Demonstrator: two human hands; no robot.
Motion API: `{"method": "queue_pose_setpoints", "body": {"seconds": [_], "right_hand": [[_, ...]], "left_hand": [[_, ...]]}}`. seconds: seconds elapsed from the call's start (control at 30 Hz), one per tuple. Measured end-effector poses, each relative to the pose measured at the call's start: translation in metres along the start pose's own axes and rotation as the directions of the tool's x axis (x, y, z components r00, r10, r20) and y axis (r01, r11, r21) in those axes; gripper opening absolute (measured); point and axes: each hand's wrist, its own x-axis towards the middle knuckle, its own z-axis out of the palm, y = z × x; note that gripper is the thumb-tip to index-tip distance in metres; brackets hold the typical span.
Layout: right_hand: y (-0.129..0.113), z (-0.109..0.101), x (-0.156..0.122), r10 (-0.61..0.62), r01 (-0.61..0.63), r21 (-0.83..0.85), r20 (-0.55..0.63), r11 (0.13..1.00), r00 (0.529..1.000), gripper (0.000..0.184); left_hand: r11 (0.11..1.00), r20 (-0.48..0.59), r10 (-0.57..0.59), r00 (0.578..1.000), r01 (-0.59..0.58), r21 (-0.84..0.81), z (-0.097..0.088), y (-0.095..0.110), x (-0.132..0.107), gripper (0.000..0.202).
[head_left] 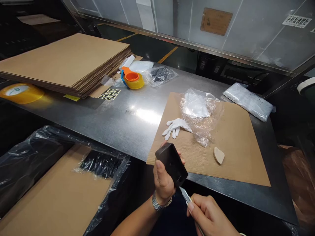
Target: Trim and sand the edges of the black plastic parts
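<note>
While your left hand point(162, 179) grips the black plastic part point(171, 164), thumb on its near face and fingers wrapped behind, your right hand point(211, 214) is closed around a thin metal blade point(185, 194). Blade tip sits right at the part's lower corner, touching or just short of it; can't tell which. Looks like a trimming or scraping step, edge work on that corner. Next move calls for a steady left grip and a shallow blade angle, with the thumb kept off the cutting line.

Part is held in the air, tilted, just in front of the steel table point(118, 114) edge, above the near rim of the cardboard sheet point(236, 144). On that sheet: a white glove point(175, 127), a crumpled clear plastic bag point(200, 113), a small tan wedge point(219, 155). Further out: an orange tape dispenser point(132, 78), a sheet of black dot stickers point(110, 94), a stack of flat cardboard point(66, 62), a yellow tape roll point(21, 92) far left. Below left, a carton lined with black plastic film point(44, 147).
</note>
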Motion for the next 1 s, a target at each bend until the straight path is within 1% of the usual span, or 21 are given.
{"method": "queue_pose_setpoints", "body": {"seconds": [0.1,0.17,0.2,0.23,0.27,0.3,0.33,0.37,0.4,0.43,0.47,0.5,0.53,0.57,0.6,0.63,0.73,1.0], "right_hand": [[0.001,0.001,0.002,0.011,-0.014,0.093,0.030,0.996,1.000,0.044],[0.001,0.001,0.001,0.010,-0.014,0.112,0.038,0.994,0.999,0.044],[0.001,0.001,-0.001,0.002,-0.003,0.076,0.014,0.997,1.000,0.043],[0.002,0.001,-0.003,-0.023,0.023,-0.002,-0.033,1.000,0.999,0.041],[0.002,0.001,-0.005,-0.078,0.066,-0.120,-0.093,0.991,0.993,0.038],[0.002,0.001,-0.007,-0.166,0.121,-0.267,-0.155,0.956,0.974,0.035],[0.003,0.001,-0.009,-0.282,0.176,-0.421,-0.204,0.890,0.937,0.031],[0.003,0.002,-0.010,-0.418,0.227,-0.567,-0.231,0.792,0.879,0.026],[0.003,0.002,-0.011,-0.554,0.259,-0.694,-0.239,0.672,0.798,0.022],[0.003,0.003,-0.011,-0.676,0.267,-0.796,-0.226,0.543,0.701,0.020],[0.002,0.004,-0.010,-0.771,0.248,-0.871,-0.204,0.424,0.604,0.020],[0.001,0.005,-0.009,-0.836,0.209,-0.922,-0.178,0.326,0.520,0.021],[0.000,0.006,-0.007,-0.876,0.163,-0.954,-0.153,0.251,0.457,0.021],[-0.002,0.007,-0.006,-0.898,0.121,-0.972,-0.133,0.201,0.420,0.021],[-0.003,0.008,-0.005,-0.906,0.090,-0.981,-0.122,0.172,0.404,0.021],[-0.004,0.008,-0.005,-0.910,0.072,-0.985,-0.113,0.154,0.400,0.022],[-0.005,0.009,-0.005,-0.910,0.055,-0.990,-0.096,0.129,0.402,0.024],[-0.002,0.011,-0.004,-0.907,0.056,-0.990,-0.095,0.129,0.411,0.025]], "left_hand": [[1.000,-0.019,0.009,1.000,-0.009,-0.012,0.002,0.000,0.000,0.054],[0.999,-0.052,0.022,0.998,-0.024,-0.030,0.004,0.000,0.000,0.053],[0.998,-0.071,0.030,0.997,-0.033,-0.044,0.005,0.001,0.000,0.052],[0.997,-0.086,0.038,0.996,-0.043,-0.060,0.006,0.001,0.000,0.050],[0.996,-0.099,0.044,0.994,-0.052,-0.077,0.007,0.002,0.001,0.049],[0.994,-0.109,0.051,0.993,-0.062,-0.095,0.008,0.002,0.001,0.048],[0.991,-0.117,0.060,0.991,-0.073,-0.111,0.009,0.002,0.001,0.048],[0.989,-0.123,0.071,0.990,-0.086,-0.123,0.010,0.002,0.001,0.049],[0.986,-0.127,0.082,0.988,-0.099,-0.131,0.010,0.002,0.001,0.049],[0.984,-0.131,0.093,0.987,-0.111,-0.136,0.011,0.003,0.001,0.049],[0.982,-0.131,0.103,0.986,-0.121,-0.142,0.011,0.003,0.001,0.049],[0.981,-0.130,0.111,0.985,-0.130,-0.147,0.011,0.003,0.000,0.049],[0.979,-0.128,0.117,0.985,-0.136,-0.152,0.011,0.003,0.000,0.048],[0.978,-0.127,0.122,0.984,-0.142,-0.156,0.011,0.003,0.000,0.047],[0.976,-0.127,0.131,0.983,-0.150,-0.159,0.011,0.004,-0.001,0.047],[0.974,-0.126,0.140,0.982,-0.160,-0.160,0.011,0.004,-0.001,0.046],[0.972,-0.120,0.160,0.980,-0.177,-0.154,0.012,0.005,-0.001,0.046],[0.962,-0.120,0.202,0.972,-0.219,-0.160,0.012,0.005,0.000,0.048]]}}
